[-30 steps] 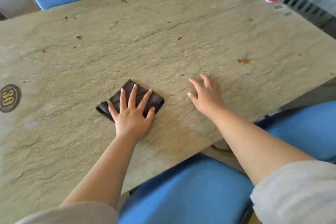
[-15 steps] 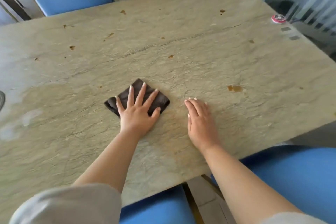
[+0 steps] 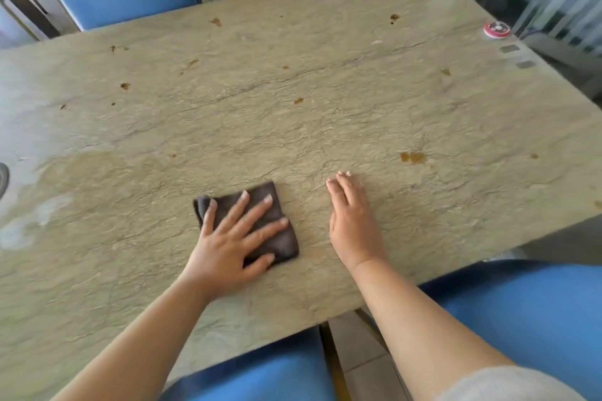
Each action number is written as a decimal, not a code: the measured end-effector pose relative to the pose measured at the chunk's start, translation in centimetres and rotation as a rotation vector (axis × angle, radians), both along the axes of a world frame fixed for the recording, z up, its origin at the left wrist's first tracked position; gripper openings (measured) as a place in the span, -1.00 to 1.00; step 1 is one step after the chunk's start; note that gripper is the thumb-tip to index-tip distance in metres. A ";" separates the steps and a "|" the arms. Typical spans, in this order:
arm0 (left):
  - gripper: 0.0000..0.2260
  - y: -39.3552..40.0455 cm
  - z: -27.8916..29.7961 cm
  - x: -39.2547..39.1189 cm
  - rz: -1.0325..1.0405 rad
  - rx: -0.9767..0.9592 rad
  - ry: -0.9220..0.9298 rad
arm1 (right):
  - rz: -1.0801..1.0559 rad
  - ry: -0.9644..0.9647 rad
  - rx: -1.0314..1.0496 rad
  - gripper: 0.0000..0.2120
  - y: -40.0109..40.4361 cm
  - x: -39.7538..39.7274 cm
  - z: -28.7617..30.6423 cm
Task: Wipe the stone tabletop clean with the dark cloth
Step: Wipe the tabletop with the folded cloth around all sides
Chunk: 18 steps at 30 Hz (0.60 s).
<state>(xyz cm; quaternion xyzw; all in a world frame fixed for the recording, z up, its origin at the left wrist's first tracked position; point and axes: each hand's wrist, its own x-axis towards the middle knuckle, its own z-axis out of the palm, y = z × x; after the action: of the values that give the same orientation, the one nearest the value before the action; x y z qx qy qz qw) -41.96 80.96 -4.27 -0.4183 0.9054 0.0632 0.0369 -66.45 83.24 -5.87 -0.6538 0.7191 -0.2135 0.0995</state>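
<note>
A person's left hand [image 3: 234, 238] pressed flat, fingers spread, on a folded dark cloth [image 3: 260, 225] near the stone tabletop's [image 3: 325, 107] front edge. Just right of the cloth, the right hand [image 3: 351, 218] rested flat, fingers straight, holding nothing. Brown stains [image 3: 412, 157] lay beyond the cloth; firm, overlapping strokes toward them would likely clean best. No containers were visible.

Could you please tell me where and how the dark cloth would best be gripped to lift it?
Probably the bunched left corner of the dark cloth, pinched from the left: it rises off the tabletop, while the left hand lies flat across the rest.
</note>
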 end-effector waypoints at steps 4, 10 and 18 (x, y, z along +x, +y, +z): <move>-0.50 -4.5 -0.1 -5.5 0.427 0.009 0.037 | -0.008 -0.009 -0.009 -0.54 -0.2 0.0 -0.3; -0.49 0.9 0.1 -8.8 0.126 0.029 0.049 | -0.013 -0.189 -0.037 -0.53 0.2 -0.6 0.3; -0.51 0.9 1.3 -0.1 0.468 0.124 0.334 | -0.014 0.133 0.111 -0.49 1.8 6.4 2.5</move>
<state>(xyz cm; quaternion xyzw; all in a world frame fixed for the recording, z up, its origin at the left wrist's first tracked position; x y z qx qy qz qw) -42.03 81.83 -3.02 -0.5964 0.7723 0.1929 -0.1028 -60.07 85.04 -3.36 -0.6550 0.7393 -0.1303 0.0860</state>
